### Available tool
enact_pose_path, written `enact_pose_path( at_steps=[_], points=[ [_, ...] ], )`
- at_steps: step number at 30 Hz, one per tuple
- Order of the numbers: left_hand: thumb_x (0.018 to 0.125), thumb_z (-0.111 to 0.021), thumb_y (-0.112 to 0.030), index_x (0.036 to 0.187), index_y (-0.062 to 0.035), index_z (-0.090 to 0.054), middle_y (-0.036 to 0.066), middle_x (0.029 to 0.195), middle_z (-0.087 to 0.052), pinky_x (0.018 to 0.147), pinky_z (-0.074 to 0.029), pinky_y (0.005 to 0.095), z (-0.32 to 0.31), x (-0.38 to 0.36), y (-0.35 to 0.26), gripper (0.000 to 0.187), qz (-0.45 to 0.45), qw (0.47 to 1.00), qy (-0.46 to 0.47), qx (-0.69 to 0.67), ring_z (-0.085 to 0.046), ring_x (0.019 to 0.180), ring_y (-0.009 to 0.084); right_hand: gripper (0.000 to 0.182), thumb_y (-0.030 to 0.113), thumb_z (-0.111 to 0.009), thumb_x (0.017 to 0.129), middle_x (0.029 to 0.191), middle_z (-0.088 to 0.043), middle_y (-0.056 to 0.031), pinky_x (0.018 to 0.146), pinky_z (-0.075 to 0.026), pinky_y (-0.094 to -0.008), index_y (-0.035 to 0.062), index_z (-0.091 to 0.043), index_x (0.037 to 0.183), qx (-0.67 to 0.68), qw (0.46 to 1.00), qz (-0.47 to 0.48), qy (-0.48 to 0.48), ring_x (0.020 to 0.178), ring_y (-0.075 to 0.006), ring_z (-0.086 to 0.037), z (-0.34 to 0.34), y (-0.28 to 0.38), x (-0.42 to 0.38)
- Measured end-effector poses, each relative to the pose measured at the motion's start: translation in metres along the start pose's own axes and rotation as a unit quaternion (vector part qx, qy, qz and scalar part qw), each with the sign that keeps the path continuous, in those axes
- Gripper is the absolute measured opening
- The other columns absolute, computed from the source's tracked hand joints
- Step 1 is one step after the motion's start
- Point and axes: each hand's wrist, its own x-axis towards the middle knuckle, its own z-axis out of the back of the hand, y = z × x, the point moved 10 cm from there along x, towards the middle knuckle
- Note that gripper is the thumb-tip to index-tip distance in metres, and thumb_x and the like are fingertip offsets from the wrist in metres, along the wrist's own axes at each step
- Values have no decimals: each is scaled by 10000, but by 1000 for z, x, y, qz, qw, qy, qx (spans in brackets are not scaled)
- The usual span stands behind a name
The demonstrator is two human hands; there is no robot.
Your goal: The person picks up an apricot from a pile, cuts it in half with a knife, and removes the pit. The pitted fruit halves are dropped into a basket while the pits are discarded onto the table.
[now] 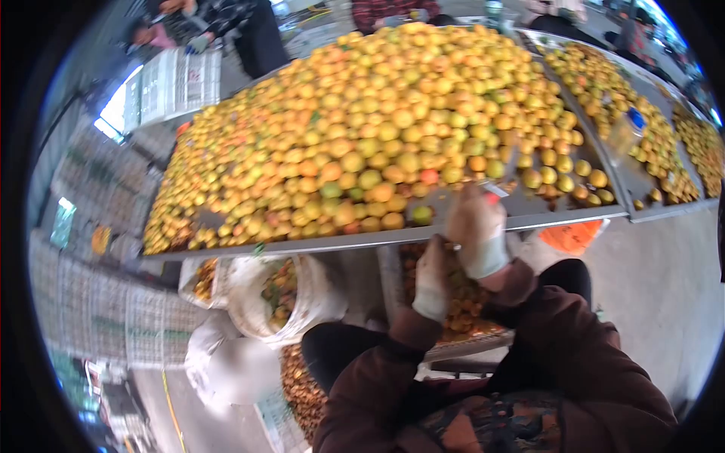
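In pale gloves, both my hands are close together at the table's front edge. My right hand [476, 226] is closed over the edge, on a small tool [495, 190] with a pale flat end and a red part; its exact kind is blurred. Just left of it and lower, my left hand [432, 275] has its fingers drawn together, and what they hold is hidden. Beyond my hands lies a broad heap of yellow-orange fruits [362, 143] that look like apricots. Beneath my hands sits a crate of cut fruit [461, 306].
The metal table's rim [340, 243] runs across in front of me. A white sack [321, 291] with fruit stands below it, left of my knees. A blue-capped jar [627, 132] is at right. White crates [174, 87] and other people are beyond.
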Motion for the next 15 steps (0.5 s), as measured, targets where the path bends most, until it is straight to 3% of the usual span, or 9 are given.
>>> enact_pose_path(
  at_steps=[1, 2, 3, 4, 7, 8, 11, 12, 15],
  points=[
    [1029, -385, -514, 1124, -64, -584, 24, 900, -634, 645, -520, 280, 3, 1, -11, 500, -39, 996, 11, 76, -626, 747, 136, 257, 335, -444, 934, 641, -431, 20, 429, -307, -306, 143, -448, 763, 45, 996, -40, 72, 491, -124, -380, -23, 8, -2],
    [1033, -380, -500, 1088, -70, -581, 0, 847, -592, 590, -478, 268, -4, -5, -17, 477, 39, 999, 24, 2, -578, 688, 118, 280, 218, -468, 929, 560, -359, 28, 395, -222, -292, 145, -379, 673, 31, 997, -38, 52, 431, -104, -279, -40, 23, -12],
    [1036, -374, -486, 1053, -77, -578, -23, 794, -551, 535, -435, 256, -19, -13, -23, 458, 115, 990, 42, -76, -530, 628, 101, 378, 227, -458, 971, 497, -261, 51, 395, -193, -269, 163, -330, 622, 31, 997, -56, 43, 409, -89, -214, -49, 27, -16],
    [1039, -393, -366, 1018, -102, -555, -22, 781, -554, 576, -428, 227, -16, -8, -15, 310, 120, 987, 55, -90, -525, 672, 55, 381, 226, -459, 969, 499, -274, 50, 394, -191, -264, 164, -321, 619, 26, 997, -60, 47, 409, -87, -222, -51, 26, -17],
    [1039, -384, -353, 1057, -109, -549, -15, 793, -565, 588, -439, 226, -19, -5, -31, 295, 24, 989, 142, -19, -543, 681, 62, 391, 230, -467, 970, 508, -302, 44, 392, -197, -260, 161, -316, 616, 9, 996, -71, 54, 410, -87, -240, -41, 19, -15],
    [1040, -381, -330, 1060, -106, -550, -9, 802, -580, 606, -444, 224, -26, -12, -31, 282, 87, 982, 140, -93, -556, 691, 67, 396, 234, -474, 974, 515, -318, 39, 392, -203, -262, 157, -320, 617, -3, 995, -78, 54, 412, -89, -249, -41, 17, -15],
    [1027, -400, -411, 1155, -101, -542, -23, 804, -547, 605, -431, 229, -31, -12, -38, 364, 64, 990, 111, -61, -537, 725, 67, 410, 251, -474, 988, 520, -334, 25, 392, -217, -268, 145, -330, 619, -126, 988, -12, 88, 413, -96, -259, -55, 25, -25],
    [1027, -400, -411, 1155, -101, -542, -23, 804, -547, 605, -431, 229, -30, -11, -37, 364, 61, 990, 109, -58, -537, 725, 67, 291, 168, -501, 944, 500, -400, 25, 390, -228, -275, 112, -463, 661, -110, 992, -2, 60, 400, -90, -330, -46, 24, -21],
    [1020, -424, -339, 1151, -97, -544, -22, 808, -537, 627, -427, 243, -22, 1, -16, 299, 95, 988, 103, -65, -518, 762, 61, 287, 169, -513, 946, 492, -388, 27, 385, -224, -277, 110, -470, 669, -143, 989, 7, 28, 387, -92, -320, -42, 26, -15]
  ],
)
